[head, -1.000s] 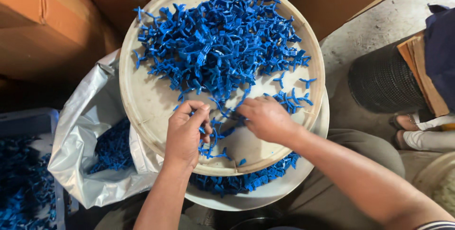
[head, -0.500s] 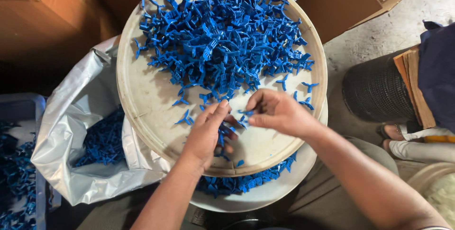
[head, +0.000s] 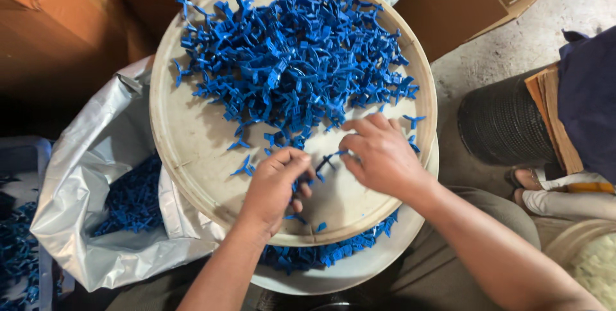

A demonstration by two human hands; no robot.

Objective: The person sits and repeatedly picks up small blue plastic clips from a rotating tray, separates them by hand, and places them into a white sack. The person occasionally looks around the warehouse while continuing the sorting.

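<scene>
Both hands work at the tray's [head: 186, 157] near edge: left hand [head: 274, 186] curled on small blue clips [head: 301, 186], right hand [head: 384, 156] pinching one clip [head: 328, 159]. Main clip pile [head: 295, 61] fills the far half; bag [head: 96, 176] sits left.

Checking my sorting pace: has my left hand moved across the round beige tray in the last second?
Yes. The left hand has shifted right along the round beige tray, nearer the right hand, with small blue plastic pieces piled above.
</scene>
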